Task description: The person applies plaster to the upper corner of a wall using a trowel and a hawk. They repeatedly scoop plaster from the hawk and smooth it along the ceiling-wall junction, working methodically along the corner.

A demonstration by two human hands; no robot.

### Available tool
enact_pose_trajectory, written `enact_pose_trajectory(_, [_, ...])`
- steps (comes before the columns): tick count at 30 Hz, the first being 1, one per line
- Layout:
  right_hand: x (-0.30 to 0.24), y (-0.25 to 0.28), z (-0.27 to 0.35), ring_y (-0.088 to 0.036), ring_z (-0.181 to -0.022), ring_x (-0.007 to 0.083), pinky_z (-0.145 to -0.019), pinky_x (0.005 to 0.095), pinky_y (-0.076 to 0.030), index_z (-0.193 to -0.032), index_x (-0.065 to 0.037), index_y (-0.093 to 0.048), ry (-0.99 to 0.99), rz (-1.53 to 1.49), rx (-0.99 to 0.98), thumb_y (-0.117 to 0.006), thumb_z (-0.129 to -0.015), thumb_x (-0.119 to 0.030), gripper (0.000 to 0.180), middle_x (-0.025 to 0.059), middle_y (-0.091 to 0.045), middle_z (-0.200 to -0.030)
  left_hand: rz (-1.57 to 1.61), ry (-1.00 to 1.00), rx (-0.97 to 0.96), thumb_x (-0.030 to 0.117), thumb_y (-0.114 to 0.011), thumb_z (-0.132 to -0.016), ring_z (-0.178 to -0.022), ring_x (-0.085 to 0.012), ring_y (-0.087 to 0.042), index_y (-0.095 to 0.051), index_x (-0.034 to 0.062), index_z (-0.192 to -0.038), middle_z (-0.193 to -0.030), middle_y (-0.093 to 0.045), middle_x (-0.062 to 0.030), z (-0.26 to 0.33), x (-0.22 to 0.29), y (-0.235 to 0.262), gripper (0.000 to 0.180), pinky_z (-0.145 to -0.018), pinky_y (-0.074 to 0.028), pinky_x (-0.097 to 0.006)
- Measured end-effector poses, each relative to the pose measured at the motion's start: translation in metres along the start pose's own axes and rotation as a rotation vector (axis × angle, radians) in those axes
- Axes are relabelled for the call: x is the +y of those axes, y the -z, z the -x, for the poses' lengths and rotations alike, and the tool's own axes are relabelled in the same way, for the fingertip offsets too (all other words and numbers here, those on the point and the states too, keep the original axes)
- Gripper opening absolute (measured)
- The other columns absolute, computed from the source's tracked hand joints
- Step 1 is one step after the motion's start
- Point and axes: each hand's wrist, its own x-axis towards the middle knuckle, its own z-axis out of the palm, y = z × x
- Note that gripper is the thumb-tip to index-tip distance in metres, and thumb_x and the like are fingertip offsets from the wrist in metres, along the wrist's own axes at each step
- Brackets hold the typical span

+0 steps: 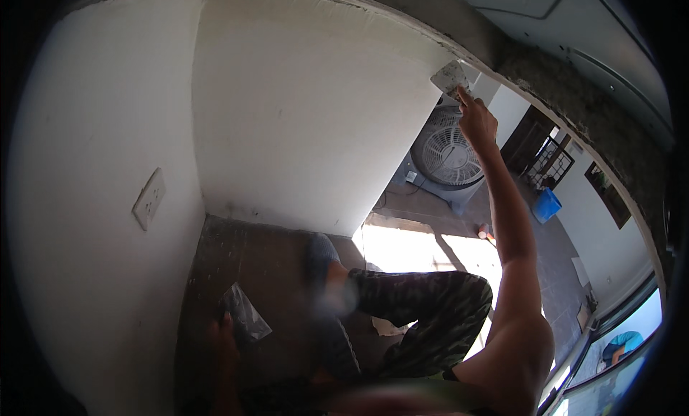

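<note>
Right hand raised, fingers closed round putty knife at wall top corner. Left hand low, gripping 2nd scraper. Wall mostly skimmed smooth; upper edge strip seemingly left.

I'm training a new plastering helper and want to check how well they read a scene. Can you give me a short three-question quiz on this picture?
1. True or false: the right hand presses a putty knife against the top corner of the white wall.
2. What does the left hand hold, low by the floor? A) a flat trowel B) a paint roller C) a bucket
3. Fill in: behind the raised arm, on the floor past the wall's end, stands a round grey ____.

Key: 1 true; 2 A; 3 fan
</note>
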Motion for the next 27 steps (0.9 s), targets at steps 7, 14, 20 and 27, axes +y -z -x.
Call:
enact_pose_trajectory(7, [-0.077, 0.050, 0.114, -0.054, -0.059, 0.0067, -0.054, 0.0238, -0.047, -0.144, -0.003, -0.049, 0.014, -1.387, -0.642, -0.061, -0.099, -0.022, 0.051, 0.0018, -0.055, -0.075, 1.012, 0.251, -0.353, 0.031, -0.051, -0.103, -0.109, -0.0276, -0.063, -0.056, 0.0010, -0.128, -0.119, -0.064, -0.0132, 0.007, 0.072, -0.041, 0.039, -0.097, -0.049, -0.043])
enact_pose_trajectory(14, [-0.188, 0.073, 0.235, -0.067, -0.086, 0.0225, -0.076, 0.0399, -0.053, -0.143, -0.018, -0.055, 0.667, -1.219, -1.212, -0.066, -0.094, -0.010, 0.051, 0.0092, -0.068, -0.098, 1.201, 0.217, -0.609, 0.033, -0.052, -0.102, -0.113, -0.0257, -0.063, -0.056, 0.0059, -0.132, -0.124, -0.065, -0.0087, 0.005, 0.108, -0.079, 0.041, -0.098, -0.050, -0.043])
enact_pose_trajectory(20, [-0.188, 0.069, 0.229, -0.068, -0.086, 0.0314, -0.075, 0.0445, -0.054, -0.142, -0.026, -0.054, 0.688, -0.707, -0.981, -0.065, -0.094, -0.016, 0.050, 0.0142, -0.065, -0.094, 1.337, 0.017, -0.493, 0.031, -0.053, -0.102, -0.117, -0.0250, -0.060, -0.056, 0.0054, -0.133, -0.128, -0.063, -0.0083, -0.005, 0.086, -0.054, 0.041, -0.103, -0.046, -0.041])
enact_pose_trajectory(27, [-0.146, 0.024, 0.141, -0.069, -0.079, 0.0325, -0.071, 0.0459, -0.055, -0.146, -0.022, -0.044, 0.236, -0.554, -0.359, -0.061, -0.094, -0.019, 0.055, 0.0199, -0.066, -0.091, 1.260, -0.171, -0.345, 0.031, -0.052, -0.102, -0.126, -0.0231, -0.054, -0.052, 0.0052, -0.139, -0.135, -0.059, -0.0085, -0.006, 0.110, -0.019, 0.044, -0.109, -0.040, -0.041])
